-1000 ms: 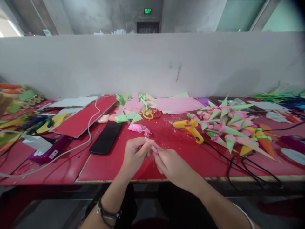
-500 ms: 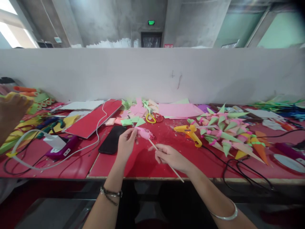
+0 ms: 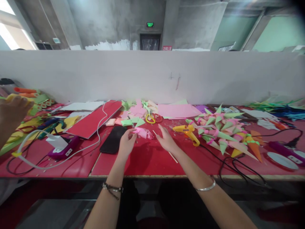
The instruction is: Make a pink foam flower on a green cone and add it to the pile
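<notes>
My left hand (image 3: 127, 142) pinches the left end of a pink crumpled paper flower (image 3: 145, 133), holding it low over the red tabletop. To the right, my right hand (image 3: 166, 140) has its fingers stretched forward and apart. A thin pale stick (image 3: 173, 157) runs beneath that hand, its far tip showing between the thumb and the flower, apart from the flower. Whether the palm touches the stick is hidden. Near my left hand lies a black phone (image 3: 113, 140). A yellow hot glue gun (image 3: 188, 131) rests to the right of my right hand.
Yellow-handled scissors (image 3: 150, 119) and pink paper sheets (image 3: 178, 110) lie behind. Green and pink paper cones (image 3: 221, 127) pile up at right, with black cable (image 3: 224, 162) looping below. A purple power strip (image 3: 64, 149) stands left. Another person's hand (image 3: 15, 109) is at far left.
The stick has come away from the pink flower and sits lower and farther forward. My right hand has moved forward, its fingers straightening from their grip. My left hand keeps the flower.
</notes>
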Tool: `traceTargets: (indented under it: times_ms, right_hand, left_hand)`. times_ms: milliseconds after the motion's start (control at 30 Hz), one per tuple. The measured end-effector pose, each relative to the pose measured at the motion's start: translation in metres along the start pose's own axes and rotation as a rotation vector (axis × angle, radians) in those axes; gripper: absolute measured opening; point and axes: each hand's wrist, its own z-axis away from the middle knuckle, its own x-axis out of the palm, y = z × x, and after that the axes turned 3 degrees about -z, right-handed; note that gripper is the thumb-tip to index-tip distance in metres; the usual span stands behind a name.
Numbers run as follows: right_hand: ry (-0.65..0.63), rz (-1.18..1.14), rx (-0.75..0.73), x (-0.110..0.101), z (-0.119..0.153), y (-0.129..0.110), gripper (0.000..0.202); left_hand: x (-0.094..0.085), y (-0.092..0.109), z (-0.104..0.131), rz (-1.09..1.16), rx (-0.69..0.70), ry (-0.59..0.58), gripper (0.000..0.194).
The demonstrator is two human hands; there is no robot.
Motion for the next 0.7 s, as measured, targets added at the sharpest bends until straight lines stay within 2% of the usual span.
traceTargets:
  times_ms: [100, 167, 233, 400, 533, 700]
  right_hand:
    - [-0.015, 0.029, -0.165, -0.001, 0.017, -0.012, 0.052]
    - [-0.052, 0.154, -0.381, -0.004, 0.028, -0.020, 0.050]
    - [-0.070, 0.250, -0.469, -0.006, 0.034, -0.024, 0.044]
    - [-0.147, 0.124, -0.415, -0.009, 0.034, -0.021, 0.025]
    - [-0.211, -0.024, -0.278, -0.012, 0.032, -0.012, 0.028]
    - [-0.243, 0.084, -0.247, -0.015, 0.034, -0.005, 0.026]
  left_hand:
    - [0.005, 0.000, 0.002, -0.019, 0.001, -0.055, 0.025]
    - [0.009, 0.001, 0.005, -0.037, 0.013, -0.091, 0.022]
    - [0.013, 0.003, 0.010, -0.070, 0.047, -0.122, 0.020]
    - [0.017, 0.009, 0.019, -0.291, 0.261, -0.175, 0.023]
    - [0.014, 0.014, 0.021, -0.453, 0.360, -0.197, 0.026]
    - [0.009, 0.017, 0.021, -0.678, 0.441, -0.214, 0.026]
